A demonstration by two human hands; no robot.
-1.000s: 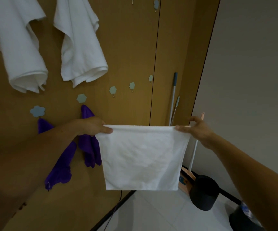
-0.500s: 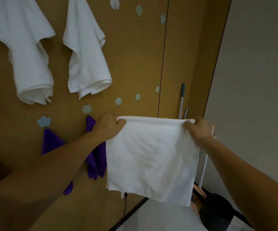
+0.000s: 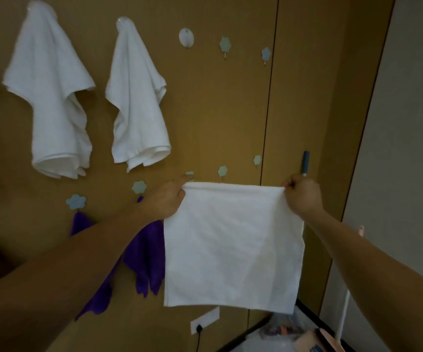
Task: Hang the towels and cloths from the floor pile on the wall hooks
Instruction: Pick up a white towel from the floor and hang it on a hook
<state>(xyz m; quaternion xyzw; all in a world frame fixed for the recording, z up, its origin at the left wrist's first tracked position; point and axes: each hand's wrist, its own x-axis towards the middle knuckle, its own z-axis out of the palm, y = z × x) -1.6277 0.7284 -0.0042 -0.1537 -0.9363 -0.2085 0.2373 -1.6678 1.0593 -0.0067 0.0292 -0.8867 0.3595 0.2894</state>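
In front of the wooden wall (image 3: 218, 102), clamped on the two top corners of a white cloth (image 3: 233, 245): left hand (image 3: 166, 199) at the left corner, fingers curled round the hem, and right hand (image 3: 303, 196) at the right corner, pinching it the same way. Stretched flat between them, top edge level, the rest hanging free below. Just behind that top edge, small bare hooks (image 3: 222, 171) in the lower row, one half hidden by the left fingers. Further left along that row, two purple cloths (image 3: 147, 252) hung up, partly behind the left forearm. Higher up, two white towels (image 3: 137, 97) draped from upper hooks, with slivers of more white fabric at the left border of the view; to their right an oval hook (image 3: 186, 38) and two flower hooks (image 3: 225, 44), bare. Judging by all that: well into the job, at least four pieces up, this cloth not yet hooked and probably meant for one of the near bare hooks. Floor pile out of view, so amount left impossible to tell.
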